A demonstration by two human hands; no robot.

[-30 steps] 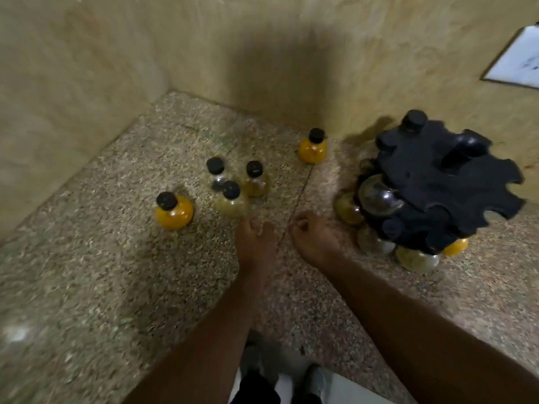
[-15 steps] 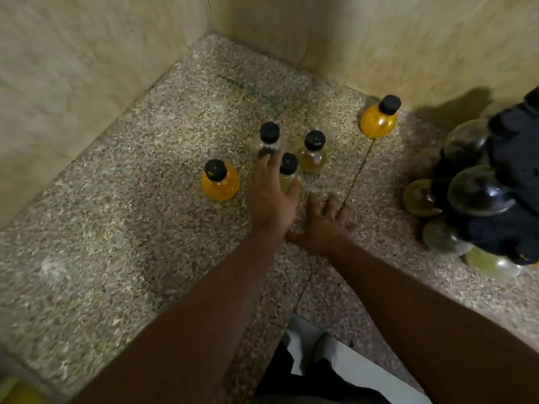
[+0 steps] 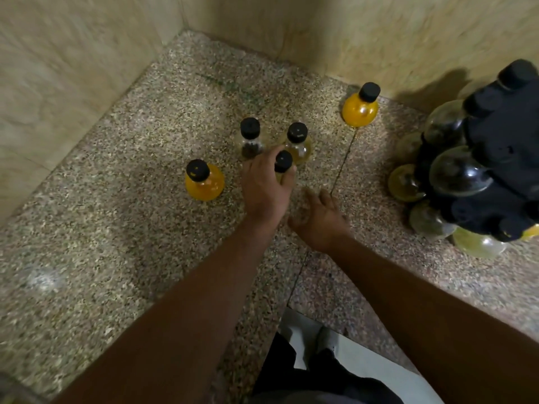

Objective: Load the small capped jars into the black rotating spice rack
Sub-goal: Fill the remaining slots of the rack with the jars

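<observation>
Left grip (image 3: 264, 188) grasping the held jar (image 3: 283, 161): thumb on the jar's right side, fingers curled round the left and back, just under the black cap. The body of the held jar is mostly hidden by the hand; the little that shows is pale yellow. It stands upright on the speckled stone surface (image 3: 116, 228), not in the rack.

Right grip (image 3: 319, 220) released, fingers loosely spread and blurred, low over the surface just right of the left grip, holding nothing. Cannot tell if it touches the stone.

Loose jars on the surface, all upright, all black-capped:
- near orange jar (image 3: 204, 183), just left of the left grip, apart from it.
- dark-filled jar (image 3: 250, 142), behind the left grip's fingertips, very close; contact unclear.
- pale yellow jar (image 3: 298, 144), right behind the held jar, close beside it.
- far orange jar (image 3: 360, 109), alone by the back wall (image 3: 379, 33), well apart from the cluster.

Black rack (image 3: 501, 147) at the right edge, partly cut off. Round glass jars sit in its slots with their bulbs facing outward: two clear dark ones (image 3: 458, 172) (image 3: 443, 123) on the upper tier, yellowish ones (image 3: 405, 183) (image 3: 428, 221) (image 3: 478, 243) lower down.

Writing: tiny yellowish marks on the near orange jar's cap and pale specks on the pale yellow jar's cap, too small to read. Jar bodies show only their contents.

A seam (image 3: 344, 158) runs through the surface between the cluster and the rack. Side wall (image 3: 73, 68) is beige tile.
</observation>
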